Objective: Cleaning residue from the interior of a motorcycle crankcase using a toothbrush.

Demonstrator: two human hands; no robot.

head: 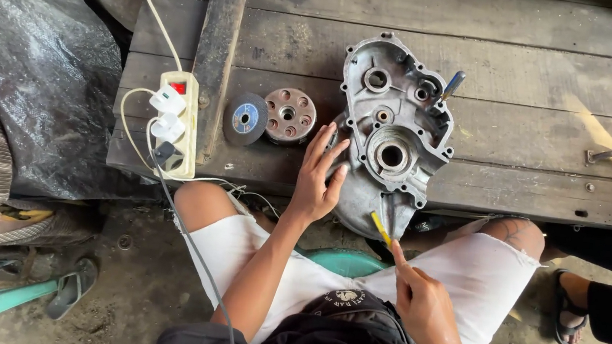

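- A white power strip [177, 123] with plugs in it is laid near the left end of the wooden bench [532, 75], its cable trailing off the near edge and down over the person's lap.
- A dark grinding disc [244, 119] and a round metal plate with holes [289, 115] are set side by side, touching or nearly so, between the strip and the casing, a little back from the near edge.
- The left hand [318, 177] is spread open and flat, fingers up and away from the person; its fingertips are pressed against the left flank of the casing, and nothing is gripped in it.
- The engine casing [391, 132] is laid with its hollow side up, its long axis running from the near edge away across the boards; its narrow lower end overhangs the near edge, above the person's knees.
- A blue-handled tool [453, 83] is seen at the casing's far right corner; what kind it is cannot be told.
- The right hand [421, 304] is held below the bench edge, loosely curled, with a thin yellow tool [381, 229] pinched at its fingertips; the tool's tip is pointed up and left at the overhanging end of the casing.
- The casing thus lies up and to the left of the right hand, and directly beside the left hand, which is the nearer of the two.
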